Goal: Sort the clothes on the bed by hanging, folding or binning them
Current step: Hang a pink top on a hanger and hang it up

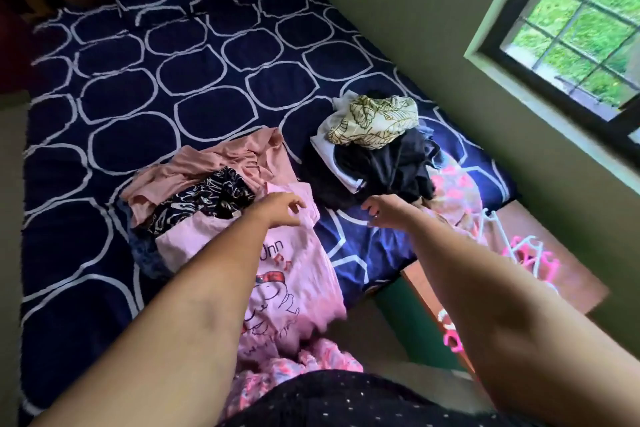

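Near frame centre, the left hand [284, 210] hovers over a pink printed cotton T-shirt [304, 281] and the right hand [382, 213] over the navy ring-patterned bedspread [138, 97], both empty with loosely curled fingers, beside a dark clothes heap [398, 166].

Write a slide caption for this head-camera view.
Left hand and right hand, both empty, reach over a navy bed toward a pink shirt and dark clothes.

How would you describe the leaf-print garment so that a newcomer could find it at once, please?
Find the bed with the navy cover, then the heap of dark clothes on its side towards the window. The leaf-print garment lies crumpled on top of that heap: the only cream cloth with olive leaf outlines, whereas its neighbours are plain dark or white.
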Available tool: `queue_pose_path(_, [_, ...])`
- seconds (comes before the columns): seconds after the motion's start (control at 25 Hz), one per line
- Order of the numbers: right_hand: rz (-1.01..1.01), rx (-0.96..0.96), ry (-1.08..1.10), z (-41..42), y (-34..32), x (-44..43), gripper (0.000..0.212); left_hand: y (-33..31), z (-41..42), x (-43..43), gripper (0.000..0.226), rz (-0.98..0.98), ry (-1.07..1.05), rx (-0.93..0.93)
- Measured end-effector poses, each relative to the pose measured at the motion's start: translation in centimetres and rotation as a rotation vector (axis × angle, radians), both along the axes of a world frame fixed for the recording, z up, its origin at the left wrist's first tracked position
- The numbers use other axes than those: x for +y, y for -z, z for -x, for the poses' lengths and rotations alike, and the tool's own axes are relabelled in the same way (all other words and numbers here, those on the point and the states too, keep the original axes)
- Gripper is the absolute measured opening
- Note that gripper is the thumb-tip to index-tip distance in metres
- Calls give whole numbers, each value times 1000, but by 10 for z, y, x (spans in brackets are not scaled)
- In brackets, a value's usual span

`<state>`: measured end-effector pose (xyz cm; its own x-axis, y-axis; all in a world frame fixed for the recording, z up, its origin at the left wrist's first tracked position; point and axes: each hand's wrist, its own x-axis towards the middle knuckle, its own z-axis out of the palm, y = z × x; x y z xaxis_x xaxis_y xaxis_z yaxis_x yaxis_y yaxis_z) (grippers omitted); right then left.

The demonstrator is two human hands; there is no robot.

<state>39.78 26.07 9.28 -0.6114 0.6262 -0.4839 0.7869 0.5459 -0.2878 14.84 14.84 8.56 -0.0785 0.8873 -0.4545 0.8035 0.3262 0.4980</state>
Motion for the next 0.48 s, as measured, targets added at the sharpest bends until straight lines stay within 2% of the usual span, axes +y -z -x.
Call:
queue_pose_path(0.2, [-60, -11, 101, -102, -15, -23, 35, -24, -101, 8, 42, -80, 76, -69])
queue_pose_path(0.28, [-19, 67, 172, -147, -23, -34, 31, -29, -143, 12, 41, -85, 126, -66])
queue_pose_path(0.48, [-19, 64, 341, -257, -24, -65, 38, -29, -242, 8, 40, -109, 282, -35])
